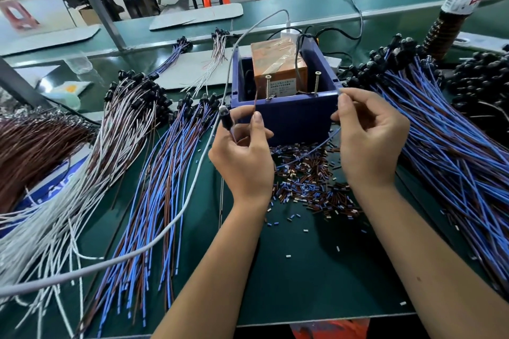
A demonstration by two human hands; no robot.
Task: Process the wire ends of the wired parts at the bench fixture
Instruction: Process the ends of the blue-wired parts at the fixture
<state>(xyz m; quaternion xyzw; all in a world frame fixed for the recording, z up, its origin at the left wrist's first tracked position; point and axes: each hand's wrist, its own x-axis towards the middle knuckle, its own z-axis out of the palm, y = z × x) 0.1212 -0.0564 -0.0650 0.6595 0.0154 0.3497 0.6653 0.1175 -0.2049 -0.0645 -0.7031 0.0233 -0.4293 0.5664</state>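
Both forearms bare, reaching forward, wrists raised. Left grip (243, 146): fingers curled, thumb (259, 125) upright, pinching against the forefinger. Right grip (369, 132): level with the left grip, apart from it, fingers curled, thumb and forefinger tips pinched at its upper left.

View: my single head camera, looking forward and down.
Range: close over the green bench (316, 283).
Overlap: none.

Left hand (243, 154) pinches a brown wire (255, 103), right hand (369, 135) a blue wire (308, 154), before the blue fixture box (286, 115).
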